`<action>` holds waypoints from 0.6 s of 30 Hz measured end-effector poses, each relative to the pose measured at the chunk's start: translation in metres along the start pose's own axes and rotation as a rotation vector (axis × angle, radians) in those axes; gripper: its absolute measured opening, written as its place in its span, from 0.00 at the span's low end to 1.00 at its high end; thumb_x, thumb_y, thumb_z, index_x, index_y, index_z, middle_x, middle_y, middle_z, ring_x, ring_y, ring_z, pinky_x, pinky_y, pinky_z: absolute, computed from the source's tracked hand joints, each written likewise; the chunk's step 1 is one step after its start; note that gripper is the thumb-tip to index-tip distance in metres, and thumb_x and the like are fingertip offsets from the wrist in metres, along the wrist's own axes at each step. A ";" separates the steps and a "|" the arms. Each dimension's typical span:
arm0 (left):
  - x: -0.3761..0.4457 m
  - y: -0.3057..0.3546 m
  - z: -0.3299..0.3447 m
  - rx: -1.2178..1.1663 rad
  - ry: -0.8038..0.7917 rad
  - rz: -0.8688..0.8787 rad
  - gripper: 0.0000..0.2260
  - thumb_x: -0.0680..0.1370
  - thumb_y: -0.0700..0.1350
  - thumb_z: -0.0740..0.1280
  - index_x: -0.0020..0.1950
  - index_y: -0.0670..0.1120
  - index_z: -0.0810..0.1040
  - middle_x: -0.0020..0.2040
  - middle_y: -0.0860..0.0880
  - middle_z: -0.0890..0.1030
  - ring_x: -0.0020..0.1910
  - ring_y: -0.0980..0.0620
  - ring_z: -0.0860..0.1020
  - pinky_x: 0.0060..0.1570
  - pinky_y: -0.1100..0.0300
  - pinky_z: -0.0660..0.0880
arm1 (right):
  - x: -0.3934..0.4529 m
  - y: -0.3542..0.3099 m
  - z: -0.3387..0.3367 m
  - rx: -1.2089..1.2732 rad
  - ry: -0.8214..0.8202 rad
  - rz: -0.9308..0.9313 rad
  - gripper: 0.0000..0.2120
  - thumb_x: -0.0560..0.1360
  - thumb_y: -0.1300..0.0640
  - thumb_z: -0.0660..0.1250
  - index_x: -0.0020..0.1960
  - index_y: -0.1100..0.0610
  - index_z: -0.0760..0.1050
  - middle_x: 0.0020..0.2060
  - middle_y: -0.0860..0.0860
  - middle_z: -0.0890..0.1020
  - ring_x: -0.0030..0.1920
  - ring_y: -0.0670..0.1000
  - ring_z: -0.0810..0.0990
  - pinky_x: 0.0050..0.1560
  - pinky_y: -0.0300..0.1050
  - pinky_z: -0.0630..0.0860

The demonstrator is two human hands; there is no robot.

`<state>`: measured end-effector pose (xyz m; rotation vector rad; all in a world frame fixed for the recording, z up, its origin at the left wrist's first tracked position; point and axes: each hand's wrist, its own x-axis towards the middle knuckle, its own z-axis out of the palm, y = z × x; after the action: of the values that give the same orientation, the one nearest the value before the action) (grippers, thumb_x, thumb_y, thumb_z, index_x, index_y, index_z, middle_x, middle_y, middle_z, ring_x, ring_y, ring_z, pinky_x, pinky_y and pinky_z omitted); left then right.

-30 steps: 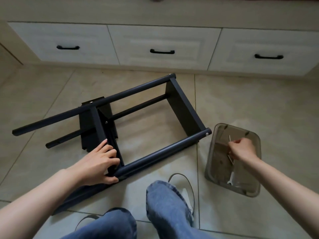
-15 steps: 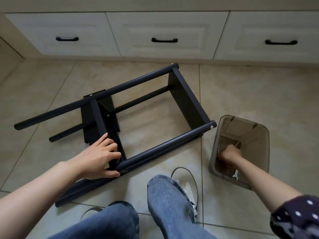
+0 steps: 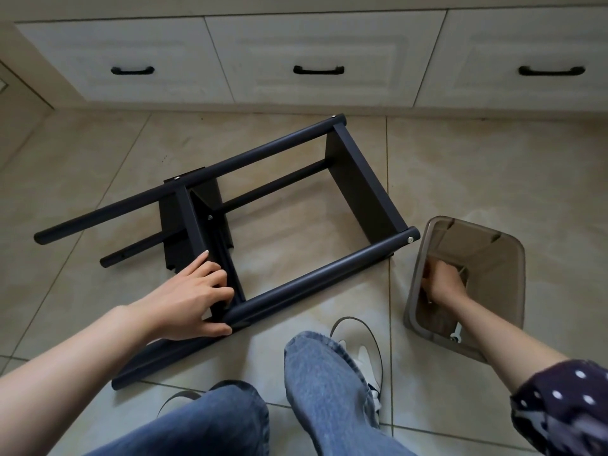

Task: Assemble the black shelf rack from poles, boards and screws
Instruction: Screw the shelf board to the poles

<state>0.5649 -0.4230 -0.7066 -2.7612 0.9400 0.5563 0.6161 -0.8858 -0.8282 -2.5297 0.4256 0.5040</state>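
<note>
The partly built black shelf rack (image 3: 358, 192) lies on its side on the tiled floor, with boards joined between long poles. My left hand (image 3: 194, 297) grips the edge of the middle board (image 3: 197, 225), and its thumb rests by the near pole (image 3: 329, 274). A silver screw head (image 3: 409, 239) shows at that pole's right end. My right hand (image 3: 444, 284) is deep inside a smoky translucent bin (image 3: 513, 245), fingers curled downward; what they touch is hidden. A small metal tool (image 3: 455, 334) lies at the bin's near end.
White drawers with black handles (image 3: 318, 70) run along the back, just beyond the rack's far pole (image 3: 263, 149). My jeans-clad legs and a sandalled foot (image 3: 358, 340) sit close below the rack and beside the bin. Bare tile lies to the left and far right.
My right hand has gone from the bin's rim, where it held a thin metal piece, down to the bin's bottom. The view shifted closer. My left hand has kept its hold on the board.
</note>
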 end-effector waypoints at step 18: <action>-0.008 0.014 -0.003 -0.151 -0.099 -0.167 0.20 0.75 0.70 0.62 0.57 0.56 0.73 0.77 0.52 0.57 0.80 0.43 0.34 0.73 0.45 0.29 | -0.103 -0.098 -0.071 0.560 0.286 -0.481 0.08 0.77 0.58 0.69 0.56 0.53 0.79 0.47 0.45 0.82 0.48 0.44 0.81 0.50 0.39 0.79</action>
<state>0.5519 -0.4304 -0.7009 -2.8775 0.6640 0.7564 0.5828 -0.8243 -0.6860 -2.0497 0.0322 -0.1496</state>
